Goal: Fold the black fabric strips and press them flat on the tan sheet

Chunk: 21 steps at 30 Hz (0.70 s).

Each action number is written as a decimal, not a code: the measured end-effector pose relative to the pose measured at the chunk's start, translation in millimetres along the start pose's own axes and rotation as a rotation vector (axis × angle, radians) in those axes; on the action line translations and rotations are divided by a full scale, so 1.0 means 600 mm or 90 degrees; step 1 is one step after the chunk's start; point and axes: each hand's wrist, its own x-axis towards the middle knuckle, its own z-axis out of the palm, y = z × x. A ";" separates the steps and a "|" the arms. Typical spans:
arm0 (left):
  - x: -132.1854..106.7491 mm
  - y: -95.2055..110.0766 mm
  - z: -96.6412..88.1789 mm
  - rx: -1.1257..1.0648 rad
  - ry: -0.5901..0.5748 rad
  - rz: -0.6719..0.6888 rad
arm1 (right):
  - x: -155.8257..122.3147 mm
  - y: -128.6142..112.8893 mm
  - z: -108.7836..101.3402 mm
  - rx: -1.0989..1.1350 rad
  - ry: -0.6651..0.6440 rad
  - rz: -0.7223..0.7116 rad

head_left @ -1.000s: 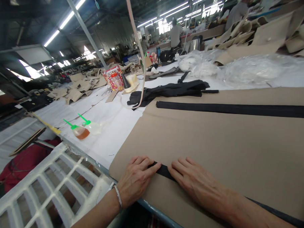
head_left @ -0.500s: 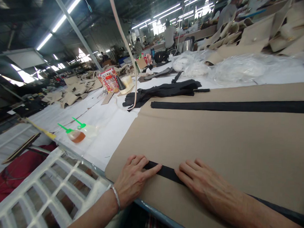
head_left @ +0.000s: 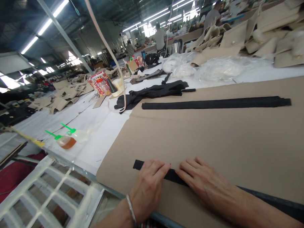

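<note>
A long black fabric strip [head_left: 174, 176] lies on the tan sheet [head_left: 216, 137] near the table's front edge. My left hand [head_left: 150, 186], with a silver bangle at the wrist, is closed over it near its left end, thumb and fingers bent together. That end sticks out past my fingers. Just to the right, my right hand [head_left: 198, 175] presses on the same strip with its fingers curled together. A short piece shows between the hands; my right forearm covers part of the rest. Farther back lies a flat stack of black strips [head_left: 208, 103].
Behind the sheet are a heap of black fabric [head_left: 153, 91] and crumpled clear plastic [head_left: 214, 69]. Two green-spouted bottles [head_left: 66, 142] lie on the white surface at left. A pale hose [head_left: 107, 46] hangs down. A white lattice frame [head_left: 50, 193] stands by the front edge.
My left hand has slid right along the strip, closer to my right hand, baring the strip's left end. The view has shifted, so the background sits farther left.
</note>
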 end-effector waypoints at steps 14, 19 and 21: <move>0.003 0.027 0.036 0.042 -0.105 0.024 | -0.061 0.020 -0.029 -0.058 -0.011 -0.019; 0.012 0.036 0.033 0.137 -0.134 0.037 | -0.089 0.026 -0.044 -0.056 -0.026 -0.012; 0.015 0.039 0.032 0.161 -0.139 0.045 | -0.100 0.029 -0.050 -0.049 -0.030 -0.007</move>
